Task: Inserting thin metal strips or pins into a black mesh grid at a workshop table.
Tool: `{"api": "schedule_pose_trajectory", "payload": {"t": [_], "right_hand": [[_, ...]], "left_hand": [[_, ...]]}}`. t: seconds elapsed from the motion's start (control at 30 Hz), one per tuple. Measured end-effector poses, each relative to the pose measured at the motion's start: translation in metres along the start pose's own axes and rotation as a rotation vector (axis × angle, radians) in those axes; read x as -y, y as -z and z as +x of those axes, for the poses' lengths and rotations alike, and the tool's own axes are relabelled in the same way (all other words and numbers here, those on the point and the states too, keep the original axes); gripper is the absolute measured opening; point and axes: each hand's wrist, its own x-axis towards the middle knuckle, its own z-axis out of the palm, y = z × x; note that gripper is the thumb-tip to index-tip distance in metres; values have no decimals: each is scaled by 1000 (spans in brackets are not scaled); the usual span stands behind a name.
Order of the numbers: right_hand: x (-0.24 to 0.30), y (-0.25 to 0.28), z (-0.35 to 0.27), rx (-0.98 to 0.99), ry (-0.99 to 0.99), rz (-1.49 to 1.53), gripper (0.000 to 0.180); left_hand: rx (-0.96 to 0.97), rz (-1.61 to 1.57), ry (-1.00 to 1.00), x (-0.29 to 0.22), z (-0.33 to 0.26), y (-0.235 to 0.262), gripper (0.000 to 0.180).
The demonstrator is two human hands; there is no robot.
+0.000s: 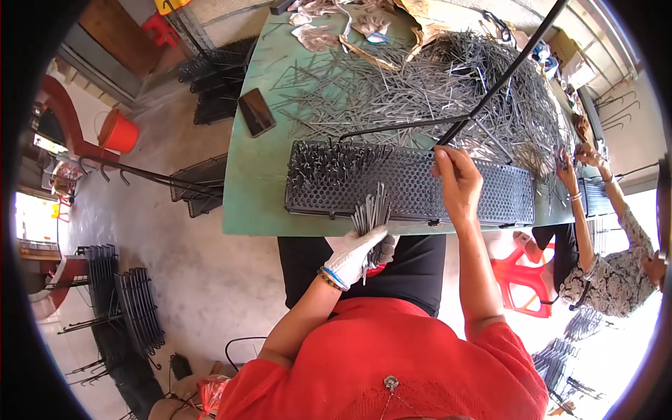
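We find the left hand (353, 257), in a white work glove, at the near edge of the green tabletop (250, 189). Its fingers close around a bundle of rods (373, 213), thin, grey and metallic, with the upper ends fanned over the front edge of a black rack (490, 196).

We record the rack as long, full of small round holes, and lying lengthwise along the near side of the tabletop. Dark standing rods (315, 164) crowd its left end, while its middle and right show bare holes.

We observe the right hand (462, 185), ungloved, raised over the rack right of its middle. Its fingers are bent with the thumb and forefinger tips near each other, beside the foot of a black stand (502, 78); we cannot tell whether they grip anything.

Behind the rack we note a loose heap of rods (420, 98), spread wide and piled higher toward the right. A dark phone (257, 112) lies left of it, and soiled gloves (315, 37) lie at the far side.

At the right we see a co-worker (619, 276) in a patterned top, both hands near the heap, and a red stool (521, 280).
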Motion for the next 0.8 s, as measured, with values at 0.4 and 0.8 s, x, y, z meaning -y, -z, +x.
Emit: {"api": "schedule_pose_trajectory", "payload": {"t": [0.4,0.8], "right_hand": [[-15,-43,29,170,311,-206,13],[-23,-52,20,290,442,-559,17]], "left_hand": [[10,4,13,0,-1,-1,19],[-4,205,-53,2,-3,-2,21]]}}
